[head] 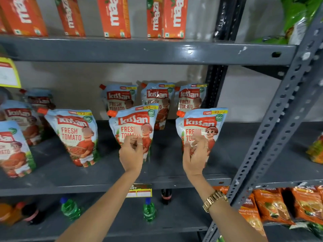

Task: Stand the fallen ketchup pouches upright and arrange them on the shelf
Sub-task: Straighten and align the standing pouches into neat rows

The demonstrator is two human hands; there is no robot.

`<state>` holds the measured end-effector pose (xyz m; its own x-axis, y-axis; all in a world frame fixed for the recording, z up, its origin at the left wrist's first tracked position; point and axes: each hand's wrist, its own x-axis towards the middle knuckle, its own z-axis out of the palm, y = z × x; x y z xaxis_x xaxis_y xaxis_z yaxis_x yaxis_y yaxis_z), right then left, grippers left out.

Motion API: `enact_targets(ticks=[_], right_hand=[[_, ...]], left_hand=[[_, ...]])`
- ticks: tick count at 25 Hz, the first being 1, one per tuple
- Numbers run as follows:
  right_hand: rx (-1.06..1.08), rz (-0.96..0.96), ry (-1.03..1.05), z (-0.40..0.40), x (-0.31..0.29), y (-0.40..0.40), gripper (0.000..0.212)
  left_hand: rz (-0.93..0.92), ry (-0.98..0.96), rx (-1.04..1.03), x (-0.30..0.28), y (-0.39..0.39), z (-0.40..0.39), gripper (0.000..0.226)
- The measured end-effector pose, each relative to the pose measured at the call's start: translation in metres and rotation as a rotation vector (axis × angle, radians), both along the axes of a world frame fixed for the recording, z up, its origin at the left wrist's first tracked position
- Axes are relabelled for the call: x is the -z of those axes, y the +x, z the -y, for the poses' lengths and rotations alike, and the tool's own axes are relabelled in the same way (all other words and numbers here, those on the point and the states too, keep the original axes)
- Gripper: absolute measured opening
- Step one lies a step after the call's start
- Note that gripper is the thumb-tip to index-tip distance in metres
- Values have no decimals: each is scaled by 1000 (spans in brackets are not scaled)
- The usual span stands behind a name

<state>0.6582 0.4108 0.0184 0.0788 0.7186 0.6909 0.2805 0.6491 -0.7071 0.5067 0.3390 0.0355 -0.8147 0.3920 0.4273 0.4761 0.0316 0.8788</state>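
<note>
- Plainly, the two front ketchup pouches are the ones at stake: the middle pouch point(133, 130) and the right pouch point(201, 131) both stand on the grey shelf point(166, 172), spouts up, each with a hand at its lower face.
- The left hand point(131, 154) has its fingers curled loosely together against the front of the middle pouch; whether it truly pinches the film or only touches it, I cannot tell.
- The right hand point(194, 158) is more spread, fingertips resting on the right pouch's print, again with no clear grip visible.
- Risk one: these soft pouches look top-heavy towards the spout, so letting go before the base sits flat could let one slump forward off the shelf edge.
- Risk two: a push too far back could knock the rear row point(157, 96), three pouches standing close behind near the wall, and topple them in turn.
- Risk three: the right pouch stands near the slotted upright post point(272, 130); sliding it sideways might snag a corner there.
- Further left, another front pouch point(76, 137) leans a little, and more pouches point(15, 147) crowd the left edge, so spacing may end uneven.
- Bottles point(148, 212) sit on the shelf below, where a dropped pouch would likely land.
</note>
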Motion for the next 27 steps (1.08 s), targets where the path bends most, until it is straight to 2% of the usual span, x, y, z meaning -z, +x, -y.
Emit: enact_targets(ticks=[1, 3, 6, 9, 10, 12, 14, 17, 22, 27], right_hand=[[-70, 39, 2, 3, 1, -10, 18], [-215, 118, -75, 10, 6, -28, 20], [-320, 261, -228, 17, 10, -53, 33], [-422, 333, -411, 18, 11, -76, 57], [-463, 322, -476, 17, 11, -82, 67], [-552, 272, -601, 14, 14, -93, 77], [-613, 252, -695, 14, 17, -98, 65], [-598, 296, -684, 14, 18, -96, 49], [-570, 301, -653, 15, 19, -78, 45], [-575, 278, -668, 15, 21, -54, 43]], left_hand=[[14, -19, -38, -1, -10, 4, 20], [53, -69, -67, 2, -27, 10, 27], [209, -140, -56, 5, -46, 16, 47], [387, -239, 73, 2, -62, 12, 70], [428, -262, 141, 0, -66, 10, 70], [517, -269, 273, 0, -69, 8, 56], [574, -267, 346, -2, -66, 10, 45], [554, -294, 369, -3, -67, 11, 44], [544, -333, 418, 0, -59, 6, 43], [550, -292, 411, 9, -37, 3, 43]])
